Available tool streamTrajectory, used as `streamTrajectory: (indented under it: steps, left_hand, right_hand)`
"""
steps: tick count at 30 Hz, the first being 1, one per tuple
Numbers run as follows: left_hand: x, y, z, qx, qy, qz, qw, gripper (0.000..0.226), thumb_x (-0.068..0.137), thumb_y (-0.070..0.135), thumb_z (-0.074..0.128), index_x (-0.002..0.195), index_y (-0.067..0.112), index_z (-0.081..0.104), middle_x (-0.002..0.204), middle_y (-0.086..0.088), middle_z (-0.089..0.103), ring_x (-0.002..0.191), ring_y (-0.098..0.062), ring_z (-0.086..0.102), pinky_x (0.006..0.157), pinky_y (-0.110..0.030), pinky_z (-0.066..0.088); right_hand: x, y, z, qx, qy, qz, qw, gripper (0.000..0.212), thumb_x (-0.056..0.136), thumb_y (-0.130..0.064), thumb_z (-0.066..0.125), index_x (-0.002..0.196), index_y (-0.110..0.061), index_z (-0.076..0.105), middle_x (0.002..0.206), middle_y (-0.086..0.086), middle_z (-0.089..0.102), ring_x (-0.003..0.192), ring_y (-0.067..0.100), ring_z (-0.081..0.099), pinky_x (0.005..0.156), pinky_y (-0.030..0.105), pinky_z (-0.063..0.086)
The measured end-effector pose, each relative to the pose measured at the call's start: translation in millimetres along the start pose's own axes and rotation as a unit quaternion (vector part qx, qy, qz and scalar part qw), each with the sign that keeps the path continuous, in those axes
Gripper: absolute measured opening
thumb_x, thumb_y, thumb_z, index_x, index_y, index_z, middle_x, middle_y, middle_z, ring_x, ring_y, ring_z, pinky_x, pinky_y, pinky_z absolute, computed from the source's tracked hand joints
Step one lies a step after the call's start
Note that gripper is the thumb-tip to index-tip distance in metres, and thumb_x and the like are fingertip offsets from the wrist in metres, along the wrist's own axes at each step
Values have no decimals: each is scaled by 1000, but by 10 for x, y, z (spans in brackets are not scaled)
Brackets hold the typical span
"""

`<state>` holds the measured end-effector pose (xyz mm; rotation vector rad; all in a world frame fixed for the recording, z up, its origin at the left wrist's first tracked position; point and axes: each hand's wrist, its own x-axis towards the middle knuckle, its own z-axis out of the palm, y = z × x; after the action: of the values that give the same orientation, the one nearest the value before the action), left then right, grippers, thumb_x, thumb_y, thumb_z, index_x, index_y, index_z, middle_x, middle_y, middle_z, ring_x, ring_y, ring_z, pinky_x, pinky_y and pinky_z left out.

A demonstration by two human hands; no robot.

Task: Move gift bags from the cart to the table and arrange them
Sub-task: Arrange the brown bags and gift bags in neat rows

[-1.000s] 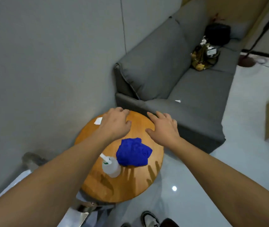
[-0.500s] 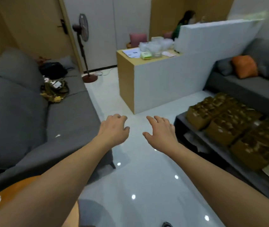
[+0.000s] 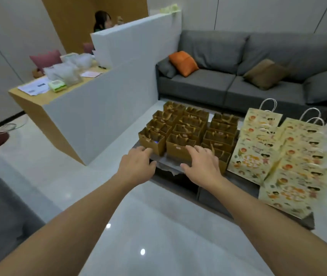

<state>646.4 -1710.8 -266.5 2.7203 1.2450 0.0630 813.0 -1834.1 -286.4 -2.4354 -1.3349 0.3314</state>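
Note:
Several small gold gift bags (image 3: 188,126) stand in rows on a low dark cart (image 3: 214,188). To their right lie stacks of pale yellow printed gift bags (image 3: 278,156) with white rope handles. My left hand (image 3: 136,166) hovers with relaxed fingers just in front of the nearest left gold bag (image 3: 152,141). My right hand (image 3: 201,164) reaches with spread fingers at the front of the nearest middle gold bag (image 3: 179,147). Neither hand holds anything.
A white and wood counter (image 3: 91,96) with papers and plastic boxes stands left of the cart; a person sits behind it. A grey sofa (image 3: 258,76) with orange and brown cushions lies behind the cart. Glossy white floor (image 3: 148,226) spreads below my arms.
My view has swung right from the round wooden table past the first sofa to the cart. Both hands, still empty, now reach toward the front gold bags.

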Motion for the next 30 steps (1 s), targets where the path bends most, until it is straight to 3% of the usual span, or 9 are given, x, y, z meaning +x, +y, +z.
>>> streamTrajectory:
  steps: [7,16,24,30]
  left_hand:
    - [670,23,213,-51,8,12,999,38,99,43,52,133,27,55,127,4,58,114,-20,54,90,-34,52]
    - [1654,-936,652,-96,-5,9,995,41,99,41,56,138,26,54,130,3,60,115,-17,56,95,-33,52]
    - [2854,-1658,854,-115,-71,75,988,45,99,39,57,140,21,54,135,-1,59,121,-21,54,99,-36,49]
    - [3325,-1867,1064,-146,-110,97,978,47,98,41,58,141,22,55,137,-1,59,124,-21,54,100,-36,50]
  right_hand:
    - [561,210,144,16,-6,36,999,65,97,-47,57,155,-32,30,159,0,35,146,28,28,116,53,27]
    - [1768,-224,775,-1,-13,73,997,67,97,-47,60,156,-32,30,161,-1,33,148,26,27,118,52,26]
    - [2567,-486,1278,22,-30,185,982,68,95,-47,62,155,-31,33,158,-3,37,145,23,31,117,47,30]
    - [2703,-390,1464,51,-47,254,965,65,98,-45,58,155,-25,34,157,-3,39,145,22,31,118,44,32]
